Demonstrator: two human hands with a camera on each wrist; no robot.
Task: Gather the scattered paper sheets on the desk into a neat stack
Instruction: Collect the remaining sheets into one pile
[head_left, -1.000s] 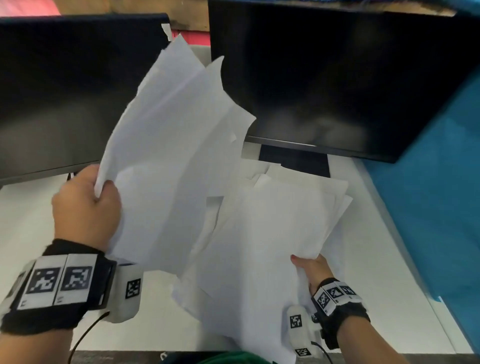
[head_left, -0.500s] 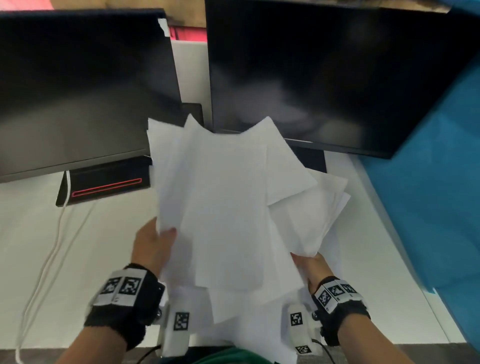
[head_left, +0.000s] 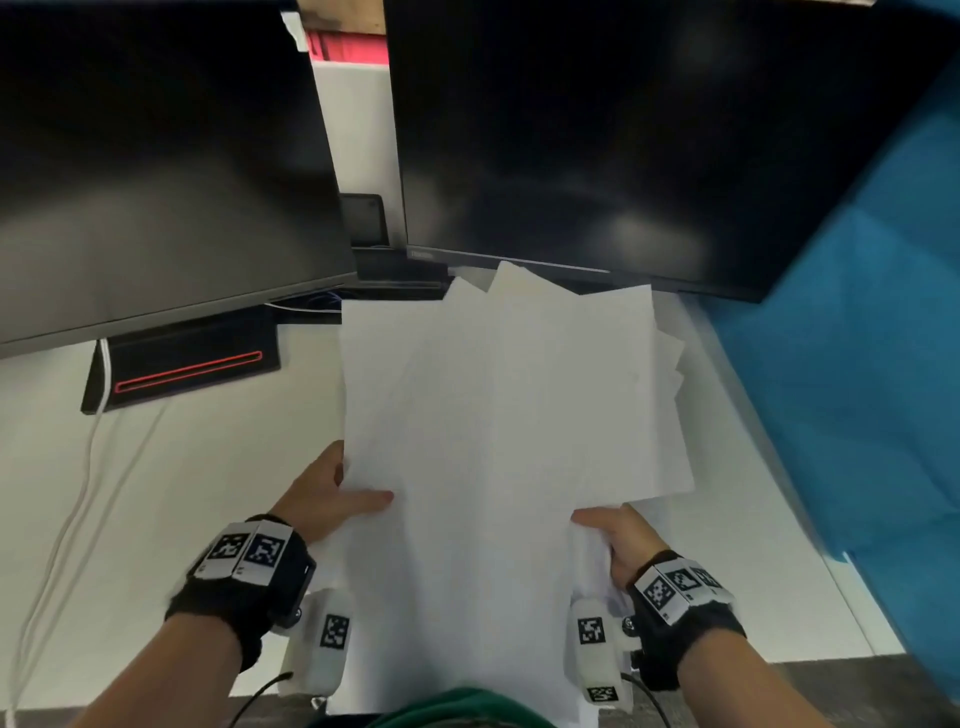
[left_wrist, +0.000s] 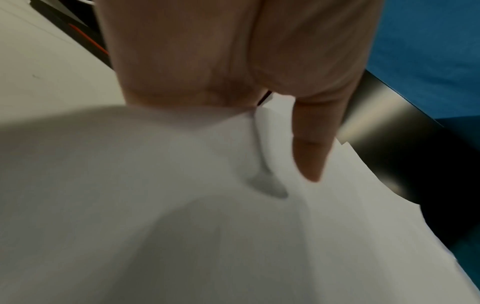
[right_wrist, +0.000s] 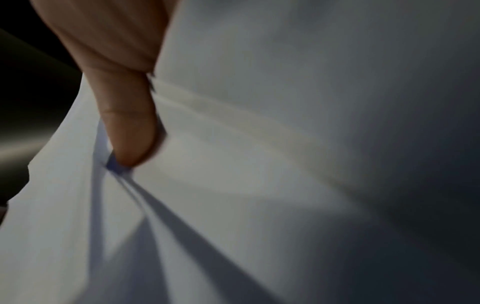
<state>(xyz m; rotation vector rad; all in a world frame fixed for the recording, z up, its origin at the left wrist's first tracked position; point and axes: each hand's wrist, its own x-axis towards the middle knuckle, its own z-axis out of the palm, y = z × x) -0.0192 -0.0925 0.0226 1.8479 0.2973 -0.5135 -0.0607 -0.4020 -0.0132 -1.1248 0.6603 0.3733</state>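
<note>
A loose bundle of several white paper sheets (head_left: 498, 426) is held above the white desk (head_left: 197, 499) in front of me, its far corners fanned out unevenly near the right monitor. My left hand (head_left: 332, 499) grips the bundle's left edge, thumb on top. In the left wrist view the thumb (left_wrist: 311, 148) presses on the paper sheets (left_wrist: 182, 205). My right hand (head_left: 618, 535) pinches the lower right corner. In the right wrist view the thumb (right_wrist: 130, 131) lies on creased paper sheets (right_wrist: 259, 164). The fingers under the paper are hidden.
Two dark monitors (head_left: 156, 182) (head_left: 623, 135) stand at the back of the desk. A black monitor base with a red line (head_left: 182, 364) sits at the left, with white cables (head_left: 67, 519) trailing toward me. A blue partition (head_left: 857, 338) bounds the right side.
My left hand has swung its sheets down from the upper left onto the sheets in my right hand. Both hands now hold one bundle, flatter and more squared.
</note>
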